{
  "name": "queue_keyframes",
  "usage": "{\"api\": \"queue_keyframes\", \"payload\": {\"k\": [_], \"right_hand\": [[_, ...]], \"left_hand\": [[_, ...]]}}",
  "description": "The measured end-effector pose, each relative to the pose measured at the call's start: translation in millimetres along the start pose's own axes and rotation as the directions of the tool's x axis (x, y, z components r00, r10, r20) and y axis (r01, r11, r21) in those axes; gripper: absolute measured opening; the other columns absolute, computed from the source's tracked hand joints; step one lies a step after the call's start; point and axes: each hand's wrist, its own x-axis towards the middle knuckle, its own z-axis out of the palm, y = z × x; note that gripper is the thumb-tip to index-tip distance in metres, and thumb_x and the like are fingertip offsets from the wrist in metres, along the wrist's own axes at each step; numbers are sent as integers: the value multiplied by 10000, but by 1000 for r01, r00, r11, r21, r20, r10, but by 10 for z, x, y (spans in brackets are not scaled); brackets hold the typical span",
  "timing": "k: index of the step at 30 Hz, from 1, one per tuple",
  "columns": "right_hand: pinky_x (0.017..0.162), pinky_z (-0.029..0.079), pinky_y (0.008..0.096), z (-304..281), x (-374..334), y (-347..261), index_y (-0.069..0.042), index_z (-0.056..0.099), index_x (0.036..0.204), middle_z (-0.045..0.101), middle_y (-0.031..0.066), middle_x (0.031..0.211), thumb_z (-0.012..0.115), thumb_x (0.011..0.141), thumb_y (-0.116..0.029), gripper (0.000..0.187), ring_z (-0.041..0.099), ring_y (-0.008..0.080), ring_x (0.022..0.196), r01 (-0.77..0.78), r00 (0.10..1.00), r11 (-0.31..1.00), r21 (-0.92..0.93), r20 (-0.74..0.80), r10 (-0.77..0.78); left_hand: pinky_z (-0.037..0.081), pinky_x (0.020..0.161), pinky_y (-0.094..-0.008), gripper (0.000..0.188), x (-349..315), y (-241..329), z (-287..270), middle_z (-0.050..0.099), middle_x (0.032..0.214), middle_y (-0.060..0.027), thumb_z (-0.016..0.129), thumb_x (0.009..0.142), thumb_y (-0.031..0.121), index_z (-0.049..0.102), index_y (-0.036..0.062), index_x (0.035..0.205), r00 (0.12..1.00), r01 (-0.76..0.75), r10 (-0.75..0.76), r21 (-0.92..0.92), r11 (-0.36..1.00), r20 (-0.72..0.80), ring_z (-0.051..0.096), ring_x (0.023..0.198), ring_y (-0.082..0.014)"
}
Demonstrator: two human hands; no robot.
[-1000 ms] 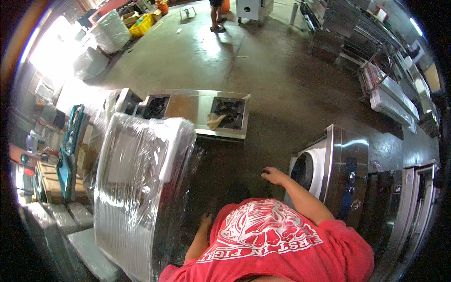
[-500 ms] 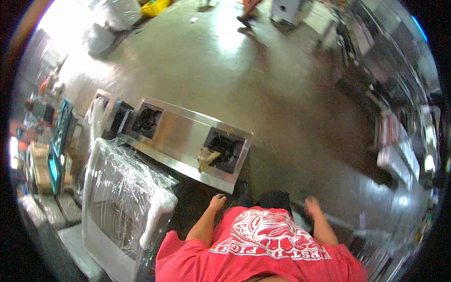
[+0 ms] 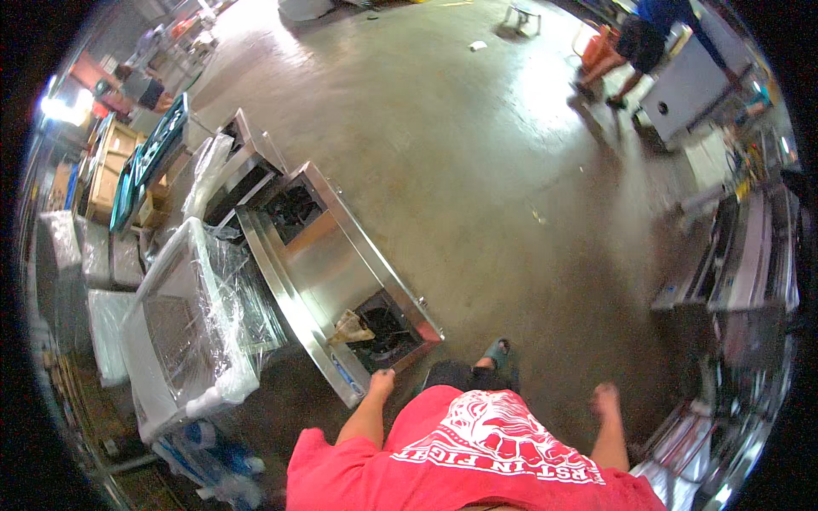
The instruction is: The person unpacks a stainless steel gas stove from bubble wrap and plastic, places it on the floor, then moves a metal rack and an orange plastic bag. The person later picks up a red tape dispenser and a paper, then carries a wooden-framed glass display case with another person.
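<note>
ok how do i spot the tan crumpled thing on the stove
Find the long steel stove near the left hand. At its nearer burner lies the crumpled tan thing, perhaps cloth. Its pale, rumpled shape stands out against the burner's black.

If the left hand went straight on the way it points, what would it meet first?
Probably the near end of the stove: the left hand points at it in this view, though depth is unclear, so it may pass above or below that edge.

The shiny floor (image 3: 477,187) bears a steel stove (image 3: 332,266), a small stool (image 3: 524,9) and a white scrap (image 3: 478,46).
</note>
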Motion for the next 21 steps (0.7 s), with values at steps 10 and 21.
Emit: {"api": "queue_keyframes", "payload": {"k": [10,21], "right_hand": [[638,503,349,-207,1119,-5541,-123,489,1405,626,101,1106,550,943,-295,497,624,211,810,484,875,822,-301,141,-463],[631,539,435,1941,2058,-6968,-81,505,1386,649,140,1073,591,940,-230,478,648,286,797,582,710,594,-554,703,-40]], "left_hand": [[464,991,-425,504,352,1455,839,658,1214,-232,569,931,445,680,28,1191,972,212,-161,-354,911,169,606,1187,-361],[478,970,-423,537,2357,3839,-907,660,1199,-244,596,922,435,644,-8,1222,984,-16,-112,-688,725,-141,620,1152,-373]]}}
